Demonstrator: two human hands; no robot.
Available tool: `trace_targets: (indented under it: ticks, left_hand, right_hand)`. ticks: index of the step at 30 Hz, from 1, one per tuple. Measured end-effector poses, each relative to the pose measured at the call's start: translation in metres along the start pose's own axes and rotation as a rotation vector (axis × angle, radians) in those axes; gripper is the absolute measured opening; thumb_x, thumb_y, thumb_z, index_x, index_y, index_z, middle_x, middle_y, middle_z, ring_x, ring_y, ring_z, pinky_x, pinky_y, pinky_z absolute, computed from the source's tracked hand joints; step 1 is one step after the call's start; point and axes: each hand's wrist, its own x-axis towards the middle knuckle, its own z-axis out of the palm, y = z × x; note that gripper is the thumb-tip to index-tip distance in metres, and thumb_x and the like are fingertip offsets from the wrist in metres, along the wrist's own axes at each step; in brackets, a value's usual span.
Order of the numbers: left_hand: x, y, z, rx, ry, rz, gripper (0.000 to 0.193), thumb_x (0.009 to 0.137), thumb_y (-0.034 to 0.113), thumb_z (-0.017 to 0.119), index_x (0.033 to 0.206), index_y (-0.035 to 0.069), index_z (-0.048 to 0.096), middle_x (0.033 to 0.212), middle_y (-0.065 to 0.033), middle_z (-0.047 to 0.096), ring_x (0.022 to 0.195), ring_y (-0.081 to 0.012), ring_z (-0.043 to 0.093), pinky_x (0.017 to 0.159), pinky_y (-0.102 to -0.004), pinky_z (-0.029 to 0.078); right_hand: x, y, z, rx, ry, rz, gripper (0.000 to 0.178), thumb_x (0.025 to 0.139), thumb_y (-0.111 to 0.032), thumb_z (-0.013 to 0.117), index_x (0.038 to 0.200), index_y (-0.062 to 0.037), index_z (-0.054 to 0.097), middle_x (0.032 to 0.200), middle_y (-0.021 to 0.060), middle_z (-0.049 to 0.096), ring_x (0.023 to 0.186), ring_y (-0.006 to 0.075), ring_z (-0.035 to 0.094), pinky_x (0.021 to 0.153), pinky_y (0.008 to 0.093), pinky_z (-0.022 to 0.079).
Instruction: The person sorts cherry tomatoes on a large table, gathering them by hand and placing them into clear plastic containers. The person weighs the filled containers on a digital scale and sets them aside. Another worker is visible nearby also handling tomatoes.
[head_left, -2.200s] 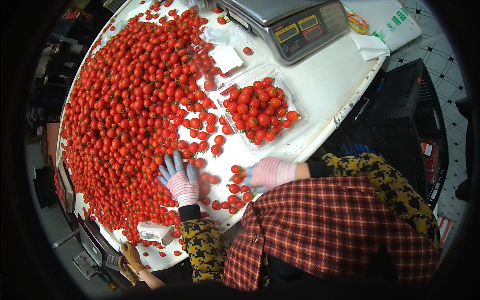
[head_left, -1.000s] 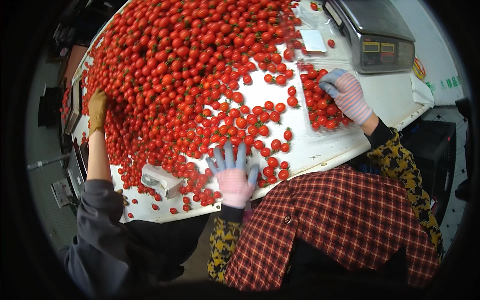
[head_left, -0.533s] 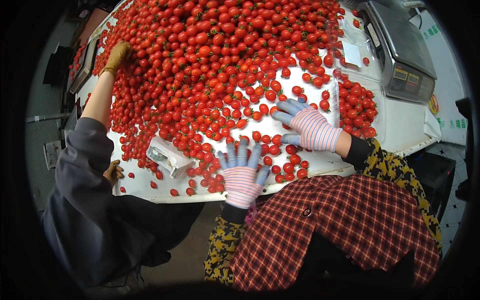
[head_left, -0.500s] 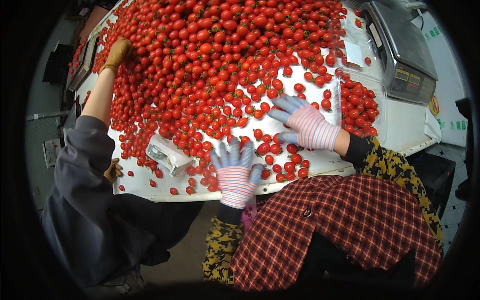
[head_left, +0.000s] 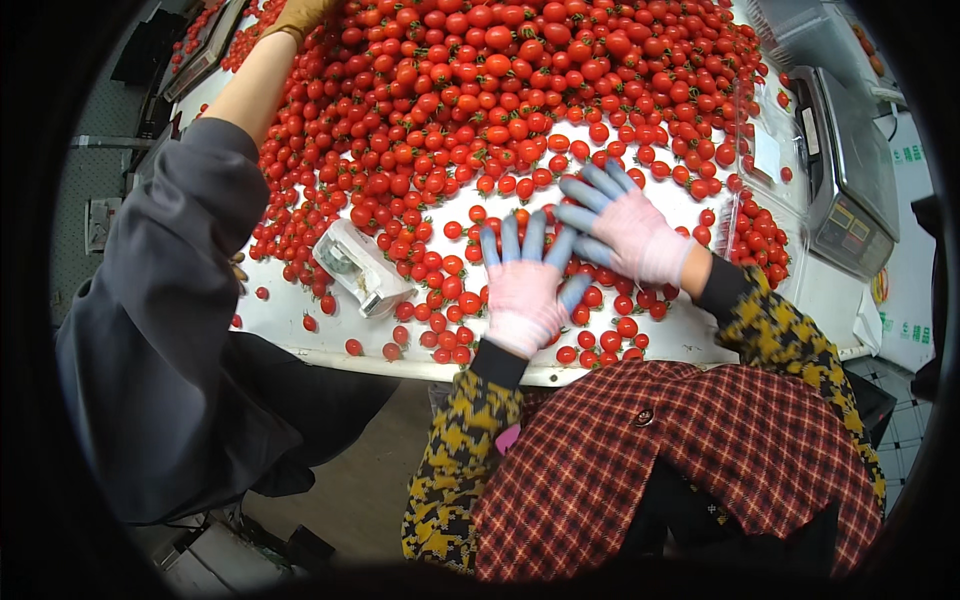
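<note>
I am looking down on the table (head_left: 300, 335), its near edge curving just below my hands. Tomatoes (head_left: 520, 90) are crowding its far part and thinning toward that edge, leaving bare white strips. A co-worker's arm (head_left: 180, 260) is stretching along the table's left side. The scale (head_left: 845, 180) is sitting at its right edge. My left hand (head_left: 522, 290) and right hand (head_left: 622, 228) are lying flat with fingers spread, just beside each other, on loose tomatoes near the edge, gripping nothing. A small clear box (head_left: 362, 268) is lying left of them.
</note>
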Motion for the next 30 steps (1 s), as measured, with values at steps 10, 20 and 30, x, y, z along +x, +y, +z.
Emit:
trace_targets:
  ticks: [10,20,30]
  left_hand:
    - [-0.066,0.020,-0.002,-0.004,-0.266,0.042,0.085,0.074,0.067,0.058,0.140,0.018,0.041,0.146,-0.0185,0.031,0.134,-0.0489,0.022,0.105,-0.0690,0.013]
    - [-0.078,0.025,0.040,0.043,-0.164,0.151,0.070,0.077,0.058,0.059,0.137,0.024,0.045,0.147,-0.0174,0.029,0.134,-0.0492,0.022,0.106,-0.0710,0.007]
    - [-0.104,0.014,-0.022,-1.150,0.190,-0.569,0.059,0.088,0.026,0.058,0.139,0.003,0.039,0.138,-0.0179,0.043,0.127,-0.0371,0.042,0.105,-0.0500,0.035]
  right_hand:
    - [-0.083,-0.038,0.017,0.031,-0.158,-0.090,0.072,0.075,-0.053,0.064,0.136,-0.0216,0.042,0.144,0.0114,0.037,0.135,0.0365,0.031,0.111,0.0629,0.016]
    - [-0.118,-0.031,0.044,-0.030,-0.081,-0.190,0.071,0.077,-0.046,0.058,0.141,-0.0219,0.037,0.142,0.0132,0.038,0.136,0.0341,0.031,0.113,0.0598,0.016]
    - [-0.062,-0.009,0.003,0.265,0.405,0.287,0.051,0.083,-0.032,0.063,0.130,-0.0148,0.051,0.140,0.0165,0.041,0.130,0.0376,0.037,0.109,0.0494,0.029]
